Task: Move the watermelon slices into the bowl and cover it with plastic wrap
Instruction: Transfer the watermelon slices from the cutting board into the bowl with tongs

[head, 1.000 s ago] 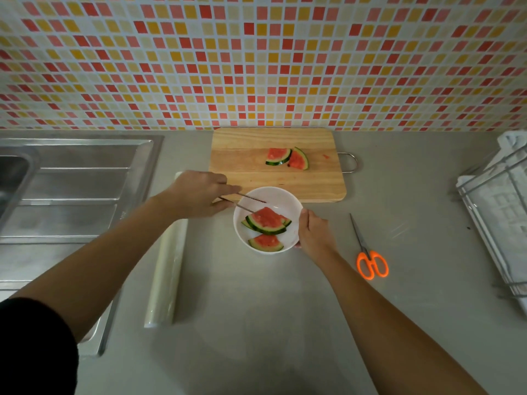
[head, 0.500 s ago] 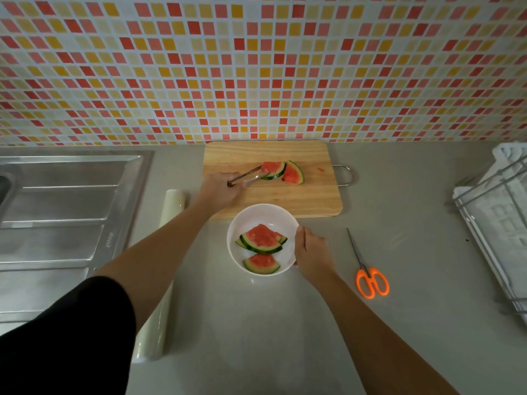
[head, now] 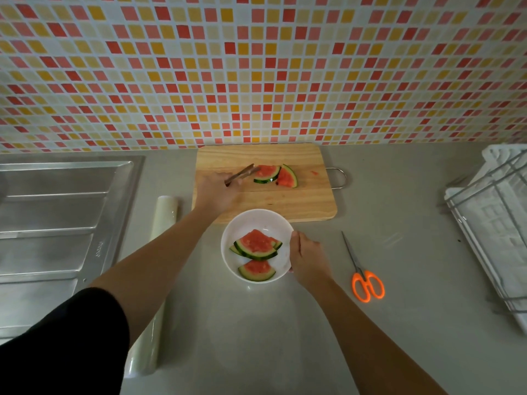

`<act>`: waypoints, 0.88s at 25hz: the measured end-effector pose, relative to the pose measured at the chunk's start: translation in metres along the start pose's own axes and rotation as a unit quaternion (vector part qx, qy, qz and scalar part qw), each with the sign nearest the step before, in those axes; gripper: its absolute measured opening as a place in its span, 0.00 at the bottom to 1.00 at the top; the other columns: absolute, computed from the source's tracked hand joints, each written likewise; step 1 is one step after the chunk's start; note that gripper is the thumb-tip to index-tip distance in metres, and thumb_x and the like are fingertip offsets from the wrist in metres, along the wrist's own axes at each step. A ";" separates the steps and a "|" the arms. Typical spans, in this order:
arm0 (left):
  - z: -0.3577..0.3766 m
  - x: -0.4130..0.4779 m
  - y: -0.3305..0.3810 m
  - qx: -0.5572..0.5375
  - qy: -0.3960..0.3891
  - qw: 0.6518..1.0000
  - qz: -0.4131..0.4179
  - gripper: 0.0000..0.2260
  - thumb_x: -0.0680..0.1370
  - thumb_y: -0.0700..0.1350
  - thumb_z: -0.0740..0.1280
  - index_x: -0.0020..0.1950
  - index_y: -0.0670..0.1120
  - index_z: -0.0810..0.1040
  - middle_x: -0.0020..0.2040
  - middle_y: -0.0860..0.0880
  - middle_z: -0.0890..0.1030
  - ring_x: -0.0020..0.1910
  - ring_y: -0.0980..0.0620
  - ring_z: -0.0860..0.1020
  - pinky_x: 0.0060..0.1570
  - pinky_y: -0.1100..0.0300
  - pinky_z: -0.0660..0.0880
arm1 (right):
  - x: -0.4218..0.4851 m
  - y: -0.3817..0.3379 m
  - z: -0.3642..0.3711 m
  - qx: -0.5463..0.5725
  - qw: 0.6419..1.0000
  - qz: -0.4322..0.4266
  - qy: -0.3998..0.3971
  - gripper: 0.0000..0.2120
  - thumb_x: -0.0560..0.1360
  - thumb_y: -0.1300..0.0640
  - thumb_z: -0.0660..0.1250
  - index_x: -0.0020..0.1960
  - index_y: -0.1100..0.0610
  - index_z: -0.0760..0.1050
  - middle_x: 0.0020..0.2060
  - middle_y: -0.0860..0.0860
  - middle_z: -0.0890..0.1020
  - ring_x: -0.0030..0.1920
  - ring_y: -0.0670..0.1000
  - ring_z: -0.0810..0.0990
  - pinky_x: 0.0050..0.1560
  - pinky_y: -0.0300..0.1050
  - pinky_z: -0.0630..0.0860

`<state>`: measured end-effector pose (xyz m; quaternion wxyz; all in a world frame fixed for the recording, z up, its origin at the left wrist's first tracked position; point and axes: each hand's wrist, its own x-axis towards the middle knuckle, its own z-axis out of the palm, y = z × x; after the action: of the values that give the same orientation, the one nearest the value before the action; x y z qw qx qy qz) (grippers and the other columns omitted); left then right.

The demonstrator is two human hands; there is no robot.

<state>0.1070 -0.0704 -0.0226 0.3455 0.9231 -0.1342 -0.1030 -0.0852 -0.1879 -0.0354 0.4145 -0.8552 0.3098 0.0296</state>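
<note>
Watermelon slices [head: 275, 176] beside tongs [head: 242, 173] in left hand [head: 216, 193]

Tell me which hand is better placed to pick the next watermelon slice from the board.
Left. The left hand holds the tongs, whose tips are at the nearest slice on the cutting board. The right hand grips the bowl rim and is farther from it.

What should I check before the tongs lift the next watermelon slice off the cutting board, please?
1. Left hand grips tongs: ok.
2. Tong tips at left slice on cutting board: ok.
3. Tips clamped on that slice: cannot tell.
4. Right hand holds white bowl's rim: ok.
5. Bare space in bowl behind its slices: ok.
6. Plastic wrap roll lying left of bowl: ok.
</note>
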 end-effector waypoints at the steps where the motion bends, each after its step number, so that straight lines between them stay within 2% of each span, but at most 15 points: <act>1: -0.002 0.004 0.002 -0.020 0.006 1.000 -0.012 0.10 0.78 0.49 0.64 0.40 0.47 0.80 0.30 0.52 0.74 0.33 0.53 0.72 0.28 0.72 0.66 | 0.001 0.000 0.000 -0.003 1.000 0.000 0.002 0.19 0.82 0.53 0.49 0.51 0.62 0.75 0.37 0.58 0.81 0.39 0.59 0.82 0.42 0.55 0.81; 2: -0.003 0.008 0.004 -0.031 0.002 0.999 -0.021 0.09 0.77 0.49 0.65 0.39 0.48 0.79 0.30 0.52 0.73 0.32 0.53 0.72 0.28 0.71 0.66 | 0.001 0.000 0.001 -0.005 1.000 0.001 0.004 0.19 0.82 0.53 0.48 0.51 0.63 0.75 0.38 0.59 0.82 0.39 0.60 0.82 0.42 0.56 0.81; 4: -0.005 0.018 0.006 -0.065 -0.026 0.996 -0.058 0.05 0.76 0.51 0.67 0.45 0.51 0.81 0.32 0.54 0.74 0.32 0.55 0.72 0.32 0.67 0.66 | 0.002 0.000 0.003 -0.008 1.000 0.004 0.007 0.19 0.82 0.52 0.48 0.52 0.62 0.75 0.40 0.61 0.82 0.40 0.60 0.82 0.42 0.57 0.81; 7: -0.010 0.034 0.004 -0.137 -0.085 0.977 -0.141 0.12 0.73 0.51 0.70 0.52 0.46 0.83 0.34 0.51 0.73 0.31 0.54 0.69 0.29 0.62 0.65 | 0.002 0.001 0.005 -0.010 1.000 0.008 0.012 0.19 0.81 0.50 0.48 0.51 0.60 0.74 0.40 0.61 0.82 0.41 0.61 0.82 0.43 0.59 0.80; 9: -0.013 0.041 -0.001 -0.141 -0.121 0.968 -0.169 0.15 0.72 0.52 0.71 0.54 0.44 0.81 0.38 0.48 0.75 0.33 0.52 0.69 0.32 0.60 0.65 | 0.002 0.001 0.005 -0.008 1.000 0.009 0.010 0.19 0.81 0.50 0.48 0.51 0.60 0.74 0.41 0.60 0.82 0.41 0.60 0.82 0.42 0.59 0.80; 14: -0.010 0.039 0.000 -0.142 -0.135 0.969 -0.150 0.11 0.74 0.49 0.70 0.54 0.48 0.82 0.36 0.50 0.73 0.34 0.53 0.69 0.32 0.61 0.64 | 0.004 0.002 0.003 -0.001 1.000 0.008 0.010 0.19 0.81 0.51 0.48 0.50 0.60 0.74 0.38 0.60 0.82 0.39 0.60 0.82 0.42 0.58 0.80; 17: -0.010 0.041 0.000 -0.156 -0.137 0.962 -0.175 0.13 0.73 0.51 0.70 0.54 0.45 0.81 0.38 0.49 0.74 0.36 0.52 0.70 0.36 0.59 0.65 | 0.004 0.003 0.003 -0.008 1.000 0.000 0.014 0.19 0.81 0.51 0.48 0.50 0.60 0.74 0.38 0.60 0.82 0.39 0.60 0.82 0.43 0.57 0.80; 22: -0.013 0.050 -0.002 -0.181 -0.177 0.946 -0.203 0.15 0.72 0.49 0.71 0.54 0.41 0.80 0.34 0.49 0.70 0.30 0.53 0.63 0.28 0.61 0.59 | 0.004 0.003 0.004 -0.005 1.000 -0.009 0.016 0.19 0.82 0.52 0.48 0.49 0.61 0.75 0.37 0.59 0.80 0.39 0.60 0.81 0.43 0.57 0.80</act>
<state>0.1585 -0.0766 -0.0192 0.4493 0.8195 0.0183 -0.3553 -0.0827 -0.1883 -0.0419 0.4058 -0.8602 0.3087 0.0137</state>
